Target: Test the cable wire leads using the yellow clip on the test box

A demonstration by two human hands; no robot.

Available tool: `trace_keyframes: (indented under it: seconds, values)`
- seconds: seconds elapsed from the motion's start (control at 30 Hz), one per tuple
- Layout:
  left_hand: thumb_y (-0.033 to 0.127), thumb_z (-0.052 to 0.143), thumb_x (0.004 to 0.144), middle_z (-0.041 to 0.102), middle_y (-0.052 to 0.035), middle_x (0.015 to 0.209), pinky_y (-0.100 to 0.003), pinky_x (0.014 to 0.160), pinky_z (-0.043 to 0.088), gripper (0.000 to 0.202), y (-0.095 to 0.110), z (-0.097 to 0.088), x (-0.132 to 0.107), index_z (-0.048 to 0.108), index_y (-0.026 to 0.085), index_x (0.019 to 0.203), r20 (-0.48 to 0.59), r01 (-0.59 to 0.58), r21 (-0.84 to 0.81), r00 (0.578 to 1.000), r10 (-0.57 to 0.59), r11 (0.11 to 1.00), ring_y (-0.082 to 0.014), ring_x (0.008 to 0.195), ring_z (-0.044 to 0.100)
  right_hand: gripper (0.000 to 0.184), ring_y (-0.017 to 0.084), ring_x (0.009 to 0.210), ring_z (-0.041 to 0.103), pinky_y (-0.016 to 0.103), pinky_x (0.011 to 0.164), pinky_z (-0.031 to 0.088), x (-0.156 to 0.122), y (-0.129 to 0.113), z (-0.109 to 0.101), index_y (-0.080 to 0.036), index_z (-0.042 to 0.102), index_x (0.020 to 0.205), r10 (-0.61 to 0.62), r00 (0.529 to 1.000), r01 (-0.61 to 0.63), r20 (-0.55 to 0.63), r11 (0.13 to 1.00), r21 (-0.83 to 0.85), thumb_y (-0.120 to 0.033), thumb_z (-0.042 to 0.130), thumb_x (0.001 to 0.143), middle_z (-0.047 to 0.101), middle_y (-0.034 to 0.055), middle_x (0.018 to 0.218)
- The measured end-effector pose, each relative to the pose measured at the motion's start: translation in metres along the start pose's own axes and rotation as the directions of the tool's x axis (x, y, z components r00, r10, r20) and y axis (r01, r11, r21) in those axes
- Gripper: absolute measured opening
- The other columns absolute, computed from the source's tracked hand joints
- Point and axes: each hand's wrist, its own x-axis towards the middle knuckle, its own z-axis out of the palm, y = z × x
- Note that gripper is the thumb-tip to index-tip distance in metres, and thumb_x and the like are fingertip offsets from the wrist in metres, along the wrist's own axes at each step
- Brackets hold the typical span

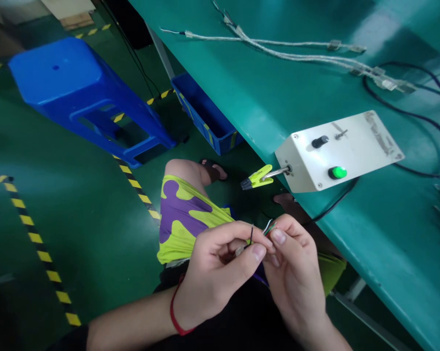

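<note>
In front of my lap, my left hand [225,268] pinches the end of a cable, most of which its fingers hide. Thin wires fan out there: a black wire [251,235] stands up by my left fingertips, and white and green wires [267,228] reach toward the other hand. My right hand [295,263] is closed, thumb against index finger, on the coloured wires. Just beyond both hands, a yellow-green clip with black tips [258,178] sticks out on a metal rod from a white control box [346,151] at the table edge.
Several clear-sheathed cables [286,43] lie on the green table [315,92], with black cords behind the box. A blue stool [77,87] and a blue bin [209,122] stand on the floor at left. Black-and-yellow tape [40,248] marks the floor.
</note>
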Motion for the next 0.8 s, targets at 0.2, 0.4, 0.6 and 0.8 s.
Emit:
trace_keyframes:
  seconds: [0.2, 0.4, 0.6, 0.8]
  values:
    - [0.017, 0.068, 0.1, 0.072, -0.0031, 0.09, -0.013, 0.05, 0.039, 0.011, -0.0005, -0.0021, -0.0021, 0.079, 0.021, 0.101, -0.007, 0.014, 0.007, 1.0, -0.014, 1.0, -0.0025, 0.058, 0.051, 0.01, 0.007, 0.059, 0.05, 0.016, 0.057, 0.044, -0.0025, 0.0005, -0.0015, -0.021, 0.078, 0.096, 0.018, 0.998, -0.019, 0.054, 1.0, 0.015, -0.026, 0.082, 0.088, 0.06, -0.0021, 0.065]
    - [0.018, 0.067, 0.1, 0.07, -0.002, 0.085, -0.017, 0.048, 0.033, 0.011, -0.0023, -0.003, -0.0025, 0.078, 0.023, 0.102, -0.001, 0.019, 0.005, 1.0, -0.019, 1.0, -0.0032, 0.056, 0.044, 0.007, 0.007, 0.056, 0.05, 0.017, 0.052, 0.044, -0.0015, 0.0033, -0.0017, -0.021, 0.08, 0.087, -0.093, 0.996, 0.093, 0.005, 0.992, -0.089, -0.026, 0.085, 0.085, 0.064, -0.0003, 0.069]
    - [0.022, 0.068, 0.1, 0.059, 0.0012, 0.069, -0.022, 0.047, 0.027, 0.009, -0.0035, -0.0031, -0.0023, 0.077, 0.022, 0.101, -0.036, 0.044, 0.041, 0.998, -0.042, 0.998, -0.0055, 0.053, 0.038, 0.011, 0.01, 0.06, 0.058, 0.019, 0.057, 0.051, 0.0004, 0.0048, -0.0014, -0.022, 0.078, 0.081, -0.152, 0.988, 0.149, -0.014, 0.981, -0.123, -0.027, 0.087, 0.084, 0.066, -0.0001, 0.067]
    - [0.024, 0.068, 0.1, 0.053, 0.0027, 0.065, -0.023, 0.047, 0.026, 0.009, -0.005, -0.0028, -0.0026, 0.077, 0.024, 0.101, -0.041, 0.04, 0.053, 0.998, -0.038, 0.998, -0.0063, 0.053, 0.036, 0.014, 0.01, 0.06, 0.06, 0.02, 0.059, 0.053, -0.0002, 0.0052, -0.0022, -0.021, 0.077, 0.079, -0.172, 0.985, 0.165, -0.033, 0.974, -0.154, -0.028, 0.088, 0.083, 0.068, 0.0, 0.068]
